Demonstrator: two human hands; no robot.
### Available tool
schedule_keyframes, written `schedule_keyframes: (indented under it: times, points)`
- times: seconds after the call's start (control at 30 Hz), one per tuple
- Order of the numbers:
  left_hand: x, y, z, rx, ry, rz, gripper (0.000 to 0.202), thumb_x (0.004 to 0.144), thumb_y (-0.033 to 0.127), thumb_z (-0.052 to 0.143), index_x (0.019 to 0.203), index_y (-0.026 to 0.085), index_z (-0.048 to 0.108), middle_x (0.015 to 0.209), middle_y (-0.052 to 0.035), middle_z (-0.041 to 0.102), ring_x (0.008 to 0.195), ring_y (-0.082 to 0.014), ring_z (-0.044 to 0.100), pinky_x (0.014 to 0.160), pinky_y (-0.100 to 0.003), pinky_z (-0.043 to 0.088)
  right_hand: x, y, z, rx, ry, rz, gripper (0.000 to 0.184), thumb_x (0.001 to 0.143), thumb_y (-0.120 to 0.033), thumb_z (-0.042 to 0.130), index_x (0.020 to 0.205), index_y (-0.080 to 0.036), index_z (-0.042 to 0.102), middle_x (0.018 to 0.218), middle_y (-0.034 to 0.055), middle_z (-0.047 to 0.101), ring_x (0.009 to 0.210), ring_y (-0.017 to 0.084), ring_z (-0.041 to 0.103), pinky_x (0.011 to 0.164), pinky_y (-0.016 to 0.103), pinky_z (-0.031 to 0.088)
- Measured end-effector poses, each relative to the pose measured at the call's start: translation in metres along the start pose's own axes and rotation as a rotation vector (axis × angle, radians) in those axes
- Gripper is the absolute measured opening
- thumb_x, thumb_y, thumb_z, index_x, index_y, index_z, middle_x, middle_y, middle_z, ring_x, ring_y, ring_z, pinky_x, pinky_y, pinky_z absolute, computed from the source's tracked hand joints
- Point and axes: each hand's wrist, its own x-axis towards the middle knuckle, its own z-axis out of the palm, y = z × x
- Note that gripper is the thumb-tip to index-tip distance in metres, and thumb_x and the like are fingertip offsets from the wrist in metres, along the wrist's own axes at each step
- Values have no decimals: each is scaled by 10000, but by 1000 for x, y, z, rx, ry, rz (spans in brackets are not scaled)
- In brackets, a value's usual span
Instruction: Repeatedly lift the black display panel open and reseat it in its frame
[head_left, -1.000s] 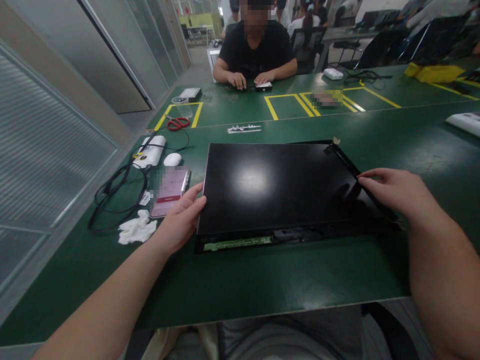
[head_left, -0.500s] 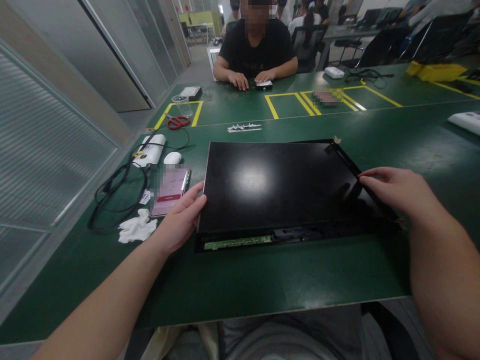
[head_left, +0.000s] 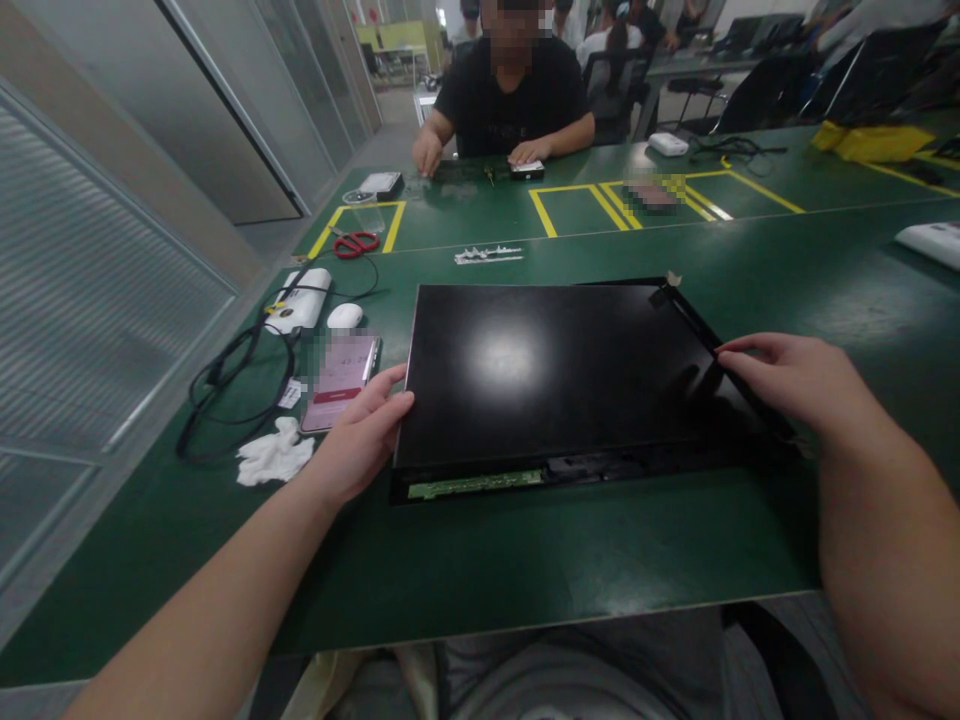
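A glossy black screen panel lies over a black frame, raised along its left side. My left hand grips the panel's left edge, thumb on top and fingers beneath. At the right edge my right hand is closed in a pinch where panel and frame meet; its fingertips are partly hidden, and the panel's edge appears to be between them. A green circuit board shows in the gap along the near side, beside dark parts of the frame.
Left of the panel are a phone, a crumpled tissue, a white mouse-like object, a black cable and red scissors. White strips lie beyond it. A co-worker sits across the green table.
My hands and the panel have hardly moved. Across the table, one of the co-worker's hands has shifted to the left, uncovering a small object on the tabletop.
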Motion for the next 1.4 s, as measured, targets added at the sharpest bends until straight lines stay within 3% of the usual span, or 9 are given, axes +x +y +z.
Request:
schedule_keyframes:
  times: [0.07,0.3,0.57,0.9,1.4]
  points:
    - [0,0,0,-5,27,2,673,828,238,835,1465,185,627,1134,-100,837,972,-300,818,737,-355,683,-1,-1,-1,-2,-10,15,372,805,-495,592,974,-270,835,856,75,774,860,304,712,813,435,538]
    - [-1,-1,3,-27,38,13,618,818,213,834,1404,187,639,1096,-87,837,980,-303,816,825,-401,683,-1,-2,-1,13,-19,20,395,803,-510,592,1001,-271,837,877,73,776,889,304,706,845,440,526]
    - [1,-1,1,-8,-2,19,687,841,285,857,1477,182,620,1138,-101,841,1045,-316,809,870,-403,675,-2,-5,-3,-3,-14,27,397,779,-504,580,982,-274,832,879,78,773,865,305,700,794,432,527]
    - [2,-1,1,-7,-1,7,673,835,285,863,1463,192,638,1165,-92,843,1034,-304,817,807,-364,683,1,0,-1,3,-15,-7,403,766,-528,578,957,-274,826,848,80,760,851,304,690,787,435,518]
    - [3,-1,2,10,-11,-3,783,732,301,931,1446,183,631,1192,-101,834,1116,-336,795,855,-389,680,0,-2,-1,-8,-17,1,429,759,-535,559,968,-272,827,875,84,763,880,308,688,820,438,512]
